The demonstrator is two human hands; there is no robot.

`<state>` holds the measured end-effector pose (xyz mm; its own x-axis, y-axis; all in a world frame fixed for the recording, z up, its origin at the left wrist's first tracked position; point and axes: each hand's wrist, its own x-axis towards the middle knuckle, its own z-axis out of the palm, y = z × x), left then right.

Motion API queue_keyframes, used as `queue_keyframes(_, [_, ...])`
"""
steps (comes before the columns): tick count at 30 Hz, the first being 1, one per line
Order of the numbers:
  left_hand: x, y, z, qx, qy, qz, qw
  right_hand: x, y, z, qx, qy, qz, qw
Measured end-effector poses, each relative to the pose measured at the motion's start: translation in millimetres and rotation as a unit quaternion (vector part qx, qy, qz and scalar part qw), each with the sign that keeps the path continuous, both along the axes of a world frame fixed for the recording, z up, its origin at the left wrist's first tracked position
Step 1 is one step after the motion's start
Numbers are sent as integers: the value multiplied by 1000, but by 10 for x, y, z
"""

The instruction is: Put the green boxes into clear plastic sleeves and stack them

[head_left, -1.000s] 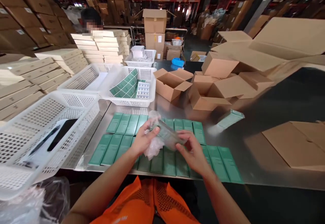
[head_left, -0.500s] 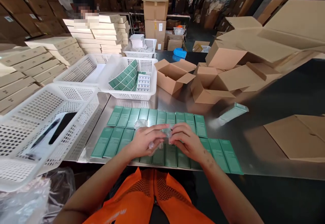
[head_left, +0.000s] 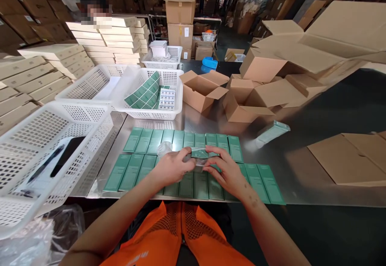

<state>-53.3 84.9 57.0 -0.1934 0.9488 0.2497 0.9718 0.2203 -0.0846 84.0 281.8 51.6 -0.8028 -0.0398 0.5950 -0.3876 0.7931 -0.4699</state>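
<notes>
A clear plastic bag (head_left: 199,161) is stretched between my two hands, and green shows through it. My left hand (head_left: 172,166) pinches its left end between thumb and fingers. At the other end, my right hand (head_left: 225,171) grips the plastic with bent fingers. Some crumpled clear film (head_left: 164,148) bulges out beyond my left hand. Below and around both hands, slim green boxes (head_left: 131,139) lie side by side in two rows on the metal table; my hands cover part of the front row.
A plastic-wrapped green box (head_left: 273,133) lies apart on the right. Open cardboard boxes (head_left: 202,95) stand behind. White baskets (head_left: 177,109) line the left, one holding label sheets (head_left: 167,98). Stacked cream boxes (head_left: 120,37) partly hide a person (head_left: 93,1).
My hands have moved slightly apart. The plastic, bunched between my fingertips before, is now drawn out flat between them. The whole view has shifted a little.
</notes>
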Motion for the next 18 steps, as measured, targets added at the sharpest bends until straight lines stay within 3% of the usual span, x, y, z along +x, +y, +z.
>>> queue_keyframes(3, [57,-5,43,-14,-12,33,999,18,-61,42,-42,-13,-21,999])
queue_keyframes(7, [129,-38,115,-6,-108,49,993,28,-138,75,-136,-30,-46,989])
queue_keyframes(12, [116,-80,85,6,-149,18,989,-4,-211,-84,-262,-67,-39,962])
queue_keyframes(15, [76,-82,-29,-24,-117,8,993,-16,-215,-273,-229,-80,-52,969])
queue_keyframes(18, [53,-70,-178,-81,-66,27,994,0,-163,-413,-197,-147,-19,969])
